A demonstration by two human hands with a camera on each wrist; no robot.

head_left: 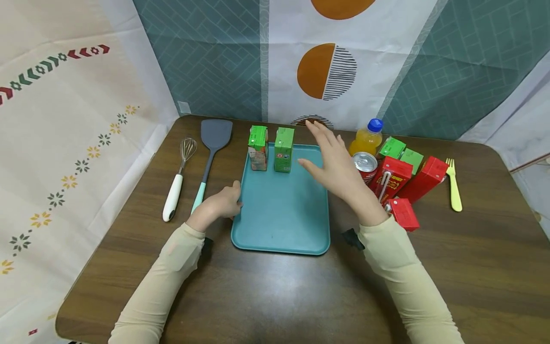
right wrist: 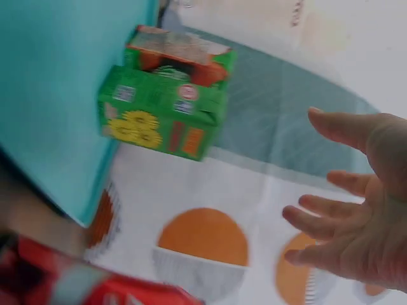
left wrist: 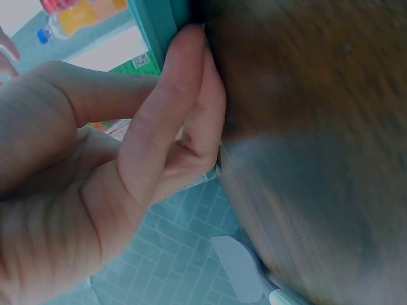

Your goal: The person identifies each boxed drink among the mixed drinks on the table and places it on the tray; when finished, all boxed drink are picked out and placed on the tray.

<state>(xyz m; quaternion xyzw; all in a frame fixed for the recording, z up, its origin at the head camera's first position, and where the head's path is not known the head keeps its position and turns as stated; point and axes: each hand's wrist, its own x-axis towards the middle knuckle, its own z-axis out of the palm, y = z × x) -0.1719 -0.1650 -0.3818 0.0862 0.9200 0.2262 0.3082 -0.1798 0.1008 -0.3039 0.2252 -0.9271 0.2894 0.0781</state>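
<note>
A teal tray [head_left: 281, 205] lies on the table. My left hand [head_left: 224, 199] grips its left rim, and in the left wrist view the curled fingers [left wrist: 191, 82] meet the tray's edge [left wrist: 152, 28]. Two green drink cartons stand upright side by side at the tray's far end: one with a fruit picture [head_left: 259, 155] at the left, one with yellow flowers [right wrist: 159, 121] to its right. Above the tray's right side, my right hand [head_left: 337, 167] is raised with fingers spread and nothing in it. Its palm and fingers [right wrist: 324, 254] show apart from the cartons in the right wrist view.
Right of the tray are an orange juice bottle [head_left: 368, 137], a can [head_left: 365, 163], several red cartons [head_left: 393, 174] and green cartons [head_left: 411, 158], plus a yellow fork [head_left: 454, 188]. To the left lie a whisk [head_left: 175, 191] and a grey spatula [head_left: 215, 136]. Fabric hangs behind.
</note>
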